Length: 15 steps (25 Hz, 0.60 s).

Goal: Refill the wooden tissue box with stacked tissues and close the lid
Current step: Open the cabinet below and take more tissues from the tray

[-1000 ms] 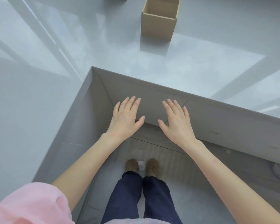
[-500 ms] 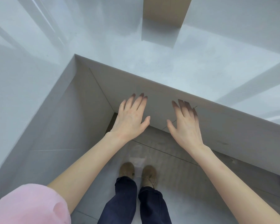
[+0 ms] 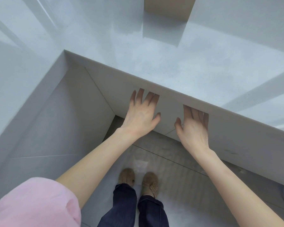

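The wooden tissue box (image 3: 169,9) stands on the grey counter (image 3: 154,66) at the top edge of the head view; only its lower side wall shows, its top is cut off. No tissues and no lid are visible. My left hand (image 3: 141,115) and my right hand (image 3: 193,126) are held out side by side below the counter's front edge, palms down, fingers spread, holding nothing. The fingertips of both hands are hidden under the counter's edge. The box is well beyond both hands.
The counter wraps around me in an L, with a second run along the left (image 3: 15,95). Pale cabinet fronts (image 3: 236,136) drop below the edge. My two feet (image 3: 138,181) stand on the grey tiled floor.
Both hands have moved forward, and their fingertips now slip under the counter's edge. The view has shifted forward, so the box has slid further off the top of the frame.
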Available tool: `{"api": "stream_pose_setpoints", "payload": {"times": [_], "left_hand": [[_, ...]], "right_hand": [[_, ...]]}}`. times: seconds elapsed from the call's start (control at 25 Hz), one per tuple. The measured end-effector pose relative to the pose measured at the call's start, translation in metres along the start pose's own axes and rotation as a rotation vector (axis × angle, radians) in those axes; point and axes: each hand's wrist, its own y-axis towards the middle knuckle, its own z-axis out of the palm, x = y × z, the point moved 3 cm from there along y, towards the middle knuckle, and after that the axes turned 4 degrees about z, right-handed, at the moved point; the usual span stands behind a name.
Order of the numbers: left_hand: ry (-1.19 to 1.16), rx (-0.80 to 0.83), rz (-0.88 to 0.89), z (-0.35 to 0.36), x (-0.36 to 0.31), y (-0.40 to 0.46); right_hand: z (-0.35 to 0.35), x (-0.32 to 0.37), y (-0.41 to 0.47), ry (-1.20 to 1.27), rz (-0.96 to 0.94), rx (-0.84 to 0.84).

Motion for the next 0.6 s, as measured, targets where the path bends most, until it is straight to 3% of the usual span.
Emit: {"api": "stream_pose_setpoints", "payload": {"times": [0.28, 0.48, 0.6], "left_hand": [[-0.010, 0.072, -0.113, 0.013, -0.004, 0.011], [0.018, -0.125, -0.136, 0.014, -0.008, -0.011], [-0.054, -0.177, -0.175, 0.012, -0.011, -0.033]], "right_hand": [[0.010, 0.003, -0.004, 0.007, -0.020, -0.241], [0.004, 0.011, -0.035, 0.057, -0.093, -0.276], [-0.004, 0.014, -0.055, 0.228, -0.109, -0.210]]}}
